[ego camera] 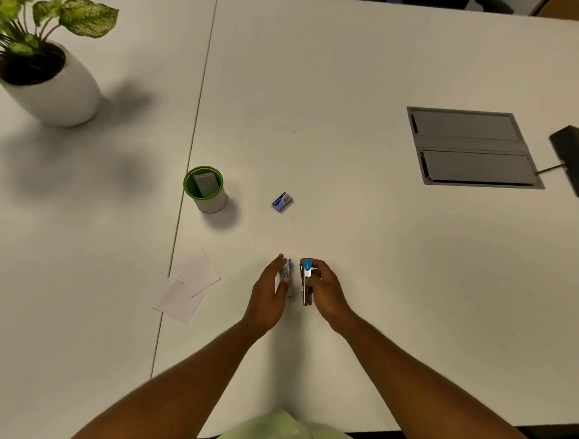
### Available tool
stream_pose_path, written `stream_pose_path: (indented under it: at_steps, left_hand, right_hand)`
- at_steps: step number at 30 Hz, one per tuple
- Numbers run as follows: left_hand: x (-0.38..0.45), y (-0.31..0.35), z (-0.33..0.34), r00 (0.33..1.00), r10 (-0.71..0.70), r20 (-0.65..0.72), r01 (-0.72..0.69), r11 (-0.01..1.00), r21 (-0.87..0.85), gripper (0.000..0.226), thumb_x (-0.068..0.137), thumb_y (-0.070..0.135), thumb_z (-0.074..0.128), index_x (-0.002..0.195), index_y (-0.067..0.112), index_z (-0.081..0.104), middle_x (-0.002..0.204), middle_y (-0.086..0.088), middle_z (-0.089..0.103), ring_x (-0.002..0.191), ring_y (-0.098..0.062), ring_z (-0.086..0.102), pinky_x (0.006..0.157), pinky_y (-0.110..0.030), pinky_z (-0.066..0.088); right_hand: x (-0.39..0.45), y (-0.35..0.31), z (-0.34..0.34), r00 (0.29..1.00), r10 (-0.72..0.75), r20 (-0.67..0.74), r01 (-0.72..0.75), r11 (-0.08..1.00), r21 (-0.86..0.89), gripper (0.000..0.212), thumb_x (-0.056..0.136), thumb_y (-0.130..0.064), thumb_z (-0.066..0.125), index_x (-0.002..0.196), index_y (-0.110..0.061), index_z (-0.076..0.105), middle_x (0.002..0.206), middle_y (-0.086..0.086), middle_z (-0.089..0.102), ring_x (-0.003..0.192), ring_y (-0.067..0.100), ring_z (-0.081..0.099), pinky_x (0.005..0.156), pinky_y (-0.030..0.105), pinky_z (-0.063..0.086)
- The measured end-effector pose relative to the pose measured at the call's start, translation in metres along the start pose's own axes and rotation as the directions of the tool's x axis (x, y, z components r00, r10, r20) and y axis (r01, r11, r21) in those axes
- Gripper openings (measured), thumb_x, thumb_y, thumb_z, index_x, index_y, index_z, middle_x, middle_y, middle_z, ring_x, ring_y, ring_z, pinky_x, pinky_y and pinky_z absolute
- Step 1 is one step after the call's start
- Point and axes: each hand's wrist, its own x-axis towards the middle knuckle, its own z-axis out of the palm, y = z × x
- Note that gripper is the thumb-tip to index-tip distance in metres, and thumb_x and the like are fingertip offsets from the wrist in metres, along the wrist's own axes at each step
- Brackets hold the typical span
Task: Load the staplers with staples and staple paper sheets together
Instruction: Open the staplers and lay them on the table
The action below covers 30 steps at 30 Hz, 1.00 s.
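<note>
My right hand (323,288) grips a small metal stapler with a light-blue end (306,278), held just above the white table. My left hand (267,292) is beside a second small stapler with a dark-blue part (287,275); its thumb and fingers curl around it. The two staplers are close together, side by side. A small blue box of staples (282,201) lies on the table farther away. Two white paper sheets (188,285) overlap on the table to the left of my hands.
A green-rimmed white cup (205,189) holding a grey object stands left of the staple box. A potted plant in a white pot (47,83) is far left. A grey cable hatch (472,147) and a black device (573,160) lie to the right. A table seam (193,140) runs diagonally.
</note>
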Motion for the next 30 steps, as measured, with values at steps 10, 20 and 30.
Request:
stream_pose_path:
  at_steps: [10,20,30]
  left_hand:
    - [0.004,0.029,0.018,0.95,-0.31,0.04,0.307,0.897,-0.32,0.039,0.109,0.025,0.033,0.147,0.021,0.043,0.143,-0.005,0.055,0.127,-0.022,0.056,0.11,-0.043,0.046]
    - [0.009,0.053,0.016,0.881,-0.44,0.174,0.438,0.621,-0.651,0.041,0.11,0.033,0.031,0.118,0.011,0.064,0.101,-0.01,0.072,0.091,-0.022,0.069,0.08,-0.034,0.055]
    - [0.01,0.055,0.007,0.879,-0.433,0.201,0.45,0.613,-0.649,0.044,0.109,0.037,0.031,0.117,0.014,0.068,0.102,-0.006,0.078,0.093,-0.02,0.076,0.075,-0.029,0.058]
  right_hand:
    - [-0.017,-0.017,0.001,0.993,-0.066,0.103,0.049,0.987,0.155,0.039,0.1,-0.003,0.042,0.128,-0.023,0.059,0.111,-0.006,0.068,0.089,0.002,0.069,0.061,0.016,0.053]
    - [-0.024,-0.015,0.002,0.97,-0.243,0.018,0.24,0.939,-0.248,0.03,0.104,-0.024,0.048,0.128,-0.027,0.064,0.113,-0.009,0.07,0.102,0.007,0.066,0.09,0.026,0.056]
    - [-0.025,-0.026,0.007,0.906,-0.395,-0.152,0.326,0.881,-0.343,0.023,0.09,-0.048,0.067,0.11,-0.039,0.061,0.088,-0.02,0.067,0.08,-0.002,0.066,0.07,0.01,0.051]
